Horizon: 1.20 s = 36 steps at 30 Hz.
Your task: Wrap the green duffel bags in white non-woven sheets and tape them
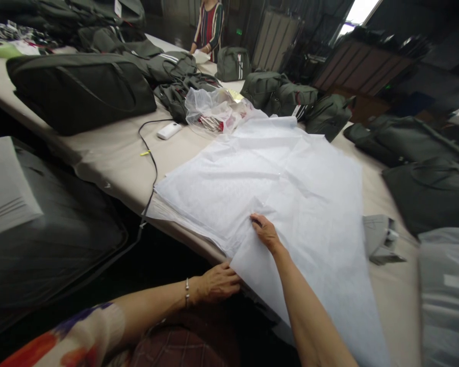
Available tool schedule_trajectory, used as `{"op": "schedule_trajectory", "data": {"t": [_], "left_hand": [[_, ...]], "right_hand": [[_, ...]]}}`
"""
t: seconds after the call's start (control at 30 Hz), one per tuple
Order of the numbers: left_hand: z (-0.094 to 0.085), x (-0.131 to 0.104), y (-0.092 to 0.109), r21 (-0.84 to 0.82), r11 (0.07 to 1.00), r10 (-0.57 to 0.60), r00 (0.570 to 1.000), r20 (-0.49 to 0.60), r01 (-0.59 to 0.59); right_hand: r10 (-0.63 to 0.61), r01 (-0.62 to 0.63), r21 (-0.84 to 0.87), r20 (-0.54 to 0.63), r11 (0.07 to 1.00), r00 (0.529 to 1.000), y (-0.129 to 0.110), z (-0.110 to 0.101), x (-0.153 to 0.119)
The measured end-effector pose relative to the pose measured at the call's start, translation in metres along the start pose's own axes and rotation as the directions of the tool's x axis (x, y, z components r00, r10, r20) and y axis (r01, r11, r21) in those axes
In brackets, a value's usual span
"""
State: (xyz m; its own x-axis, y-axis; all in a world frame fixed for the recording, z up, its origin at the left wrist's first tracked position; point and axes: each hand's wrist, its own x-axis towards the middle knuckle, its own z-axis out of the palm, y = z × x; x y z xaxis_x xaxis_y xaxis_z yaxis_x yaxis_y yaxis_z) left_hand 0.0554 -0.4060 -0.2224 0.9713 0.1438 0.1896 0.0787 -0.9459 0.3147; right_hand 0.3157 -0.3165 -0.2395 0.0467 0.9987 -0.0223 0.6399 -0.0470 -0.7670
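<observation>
Thin white sheets [309, 204], like paper or non-woven cloth, lie wrinkled across the table and hang over its near edge. With curled fingers, my right hand [266, 233] grips the top sheet near a raised fold. My left hand [219, 283], a bracelet on its wrist, is closed at the sheet's corner by the table's near edge. Its fingertips are partly hidden there. Just beyond the sheets sits a clear plastic bag [202, 104] with small red and silvery items inside.
A dark cable [155, 168] runs over the left table edge near a white device [169, 130]. Dark green bags [84, 92] line the far side and right. A grey metal-looking holder [380, 237] stands right of the sheets. Across the table is a person in stripes [210, 28].
</observation>
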Motion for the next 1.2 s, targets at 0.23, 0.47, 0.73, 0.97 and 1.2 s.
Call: {"op": "schedule_trajectory", "data": {"t": [0.23, 0.47, 0.73, 0.97, 1.2], "left_hand": [[-0.049, 0.001, 0.005, -0.015, 1.000, 0.004, 0.998, -0.066, -0.005], [-0.028, 0.024, -0.018, 0.048, 0.983, -0.181, 0.977, 0.109, 0.177], [-0.035, 0.020, -0.013, -0.011, 0.964, -0.265, 0.963, 0.040, 0.266], [-0.031, 0.026, -0.016, 0.055, 0.900, -0.436, 0.890, 0.135, 0.432], [-0.015, 0.009, -0.010, -0.143, 0.775, -0.626, 0.779, -0.041, 0.615]], "right_hand": [[-0.029, 0.031, 0.022, -0.099, 0.999, 0.995, -0.008, 0.015, -0.008], [0.014, -0.009, 0.017, -0.280, 1.000, 0.960, -0.036, -0.018, -0.018], [-0.189, 0.129, -0.508, -0.069, 0.851, 0.980, -0.020, 0.042, -0.108], [-0.208, 0.136, -0.446, -0.116, 0.884, 0.971, -0.021, 0.037, -0.109], [0.192, -0.286, -0.069, -0.589, 0.956, 0.785, 0.044, -0.156, -0.138]]}}
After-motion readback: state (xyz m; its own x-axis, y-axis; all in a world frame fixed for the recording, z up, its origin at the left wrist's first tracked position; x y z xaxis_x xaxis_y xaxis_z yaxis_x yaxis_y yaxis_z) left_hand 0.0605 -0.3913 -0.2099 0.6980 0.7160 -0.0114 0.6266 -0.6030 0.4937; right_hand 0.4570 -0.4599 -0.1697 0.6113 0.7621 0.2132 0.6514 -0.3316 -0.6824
